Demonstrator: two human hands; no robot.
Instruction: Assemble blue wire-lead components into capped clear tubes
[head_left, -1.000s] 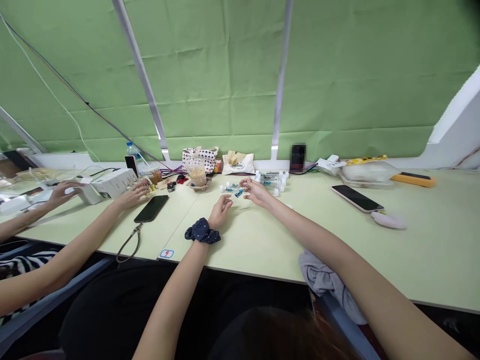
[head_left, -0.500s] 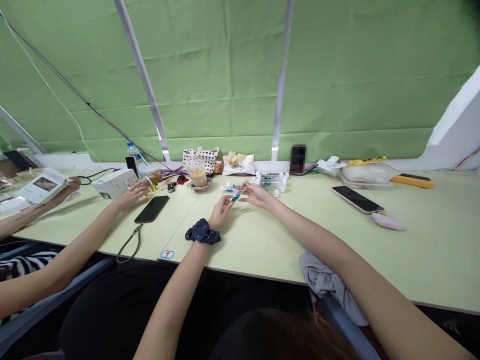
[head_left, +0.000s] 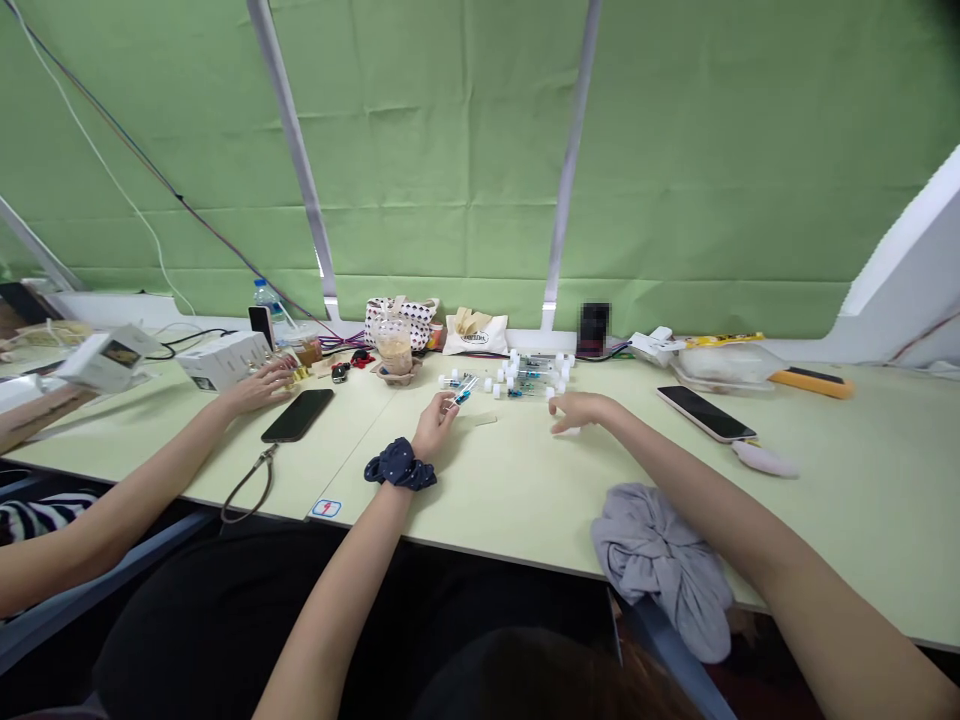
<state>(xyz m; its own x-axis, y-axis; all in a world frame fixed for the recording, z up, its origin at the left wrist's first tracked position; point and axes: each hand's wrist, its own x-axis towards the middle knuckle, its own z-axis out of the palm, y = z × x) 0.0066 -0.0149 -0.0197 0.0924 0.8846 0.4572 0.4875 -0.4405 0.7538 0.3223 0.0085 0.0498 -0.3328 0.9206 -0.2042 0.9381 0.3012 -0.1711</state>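
Observation:
My left hand (head_left: 435, 424), with a dark scrunchie (head_left: 400, 464) at the wrist, is closed on a slim clear piece with blue parts (head_left: 466, 388); its exact kind is too small to tell. To the right, my right hand (head_left: 577, 410) hovers low over the table with its fingers apart. A small white thing partly shows under those fingers. Beyond both hands lies a cluster of clear tubes with white end caps and blue contents (head_left: 534, 373). A thin pale strip (head_left: 485, 420) rests on the table between my hands.
At the back stand a drink cup (head_left: 395, 352), a patterned bag (head_left: 382, 318) and a white pouch (head_left: 476, 334). Phones lie left (head_left: 298, 416) and right (head_left: 705, 413). A plastic container (head_left: 727, 368) is far right. Another person's hand (head_left: 262, 387) rests by a white box (head_left: 223, 360).
My right hand has left the piece in my left hand and moved right, its fingers spreading. My left hand still holds the blue piece. At the left, another person's white box has shifted right.

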